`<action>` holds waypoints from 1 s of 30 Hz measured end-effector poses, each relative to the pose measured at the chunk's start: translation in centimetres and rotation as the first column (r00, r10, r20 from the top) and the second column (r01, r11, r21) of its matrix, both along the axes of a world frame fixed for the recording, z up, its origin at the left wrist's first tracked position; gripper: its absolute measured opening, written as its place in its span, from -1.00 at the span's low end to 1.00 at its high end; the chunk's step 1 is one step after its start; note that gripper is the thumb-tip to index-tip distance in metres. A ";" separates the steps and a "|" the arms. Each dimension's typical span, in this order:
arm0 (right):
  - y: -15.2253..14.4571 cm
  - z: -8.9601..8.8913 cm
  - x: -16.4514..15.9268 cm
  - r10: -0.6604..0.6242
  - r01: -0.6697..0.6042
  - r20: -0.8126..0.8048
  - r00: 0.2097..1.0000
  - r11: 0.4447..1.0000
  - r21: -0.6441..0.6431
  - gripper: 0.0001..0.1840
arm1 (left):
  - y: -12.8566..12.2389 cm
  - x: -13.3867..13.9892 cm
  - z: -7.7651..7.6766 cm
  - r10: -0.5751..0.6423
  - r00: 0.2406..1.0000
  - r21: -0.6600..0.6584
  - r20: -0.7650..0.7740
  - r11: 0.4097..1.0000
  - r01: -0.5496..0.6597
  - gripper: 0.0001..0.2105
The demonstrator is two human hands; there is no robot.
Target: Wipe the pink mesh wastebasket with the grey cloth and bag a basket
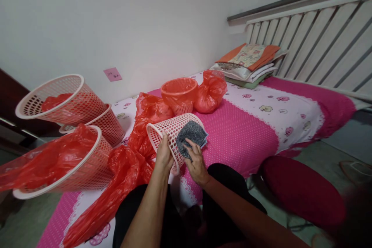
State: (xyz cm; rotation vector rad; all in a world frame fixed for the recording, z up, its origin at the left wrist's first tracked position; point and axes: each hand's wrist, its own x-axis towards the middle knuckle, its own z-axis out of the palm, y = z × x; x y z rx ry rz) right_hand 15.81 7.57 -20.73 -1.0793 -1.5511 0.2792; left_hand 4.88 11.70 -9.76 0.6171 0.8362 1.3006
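Observation:
A pink plastic wastebasket [165, 126] with round holes lies tilted on its side at the bed's front edge, its mouth toward the left. My left hand [164, 153] grips its rim, thumb on the outside; the other fingers are partly hidden inside. With my right hand [195, 161] I press a dark grey cleaning cloth [190, 137] against the basket's side near the base. A bit of lighter edging shows at the cloth's right. Red plastic bags [143, 135] lie bunched just left of the basket.
More pink wastebaskets [99, 162] with red bags crowd the left. Behind stand a red-lined basket [179, 91] and a knotted red bag [210, 93]. Folded bedding [250, 62] lies near the radiator [314, 42]. A dark red round stool [302, 190] stands at right.

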 end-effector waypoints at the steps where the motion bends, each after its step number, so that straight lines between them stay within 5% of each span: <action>1: -0.4 0.6 -0.4 0.025 -0.025 0.008 1.000 1.000 0.016 -0.33 | 0.0 -0.1 -0.1 -0.007 1.000 0.015 -0.003 1.000 0.007 -0.57; 7: 1.1 3.6 -1.3 0.144 -0.149 0.094 0.985 0.988 0.050 -0.33 | -0.2 0.0 -0.2 -0.010 0.998 -0.019 0.070 1.000 0.011 -0.44; 12: 4.4 5.6 -1.1 0.195 -0.206 0.151 0.969 0.976 0.063 -0.31 | 0.0 0.2 -0.4 0.097 0.992 0.004 0.081 0.995 -0.097 -0.53; 21: 11.1 10.7 -0.4 0.257 -0.237 0.362 0.896 0.966 -0.099 -0.46 | 0.4 -0.1 -1.3 0.021 0.999 -0.008 0.045 1.000 -0.020 -0.49; 25: 14.7 11.6 -0.6 0.244 -0.177 0.464 0.852 0.967 -0.183 -0.57 | 0.2 0.3 -1.3 -0.006 1.000 -0.031 0.019 1.000 0.006 -0.47; 30: 17.9 11.3 0.5 0.184 -0.067 0.418 0.890 0.958 -0.280 -0.72 | -0.6 0.7 -1.0 0.041 0.999 -0.020 0.001 0.999 -0.041 -0.51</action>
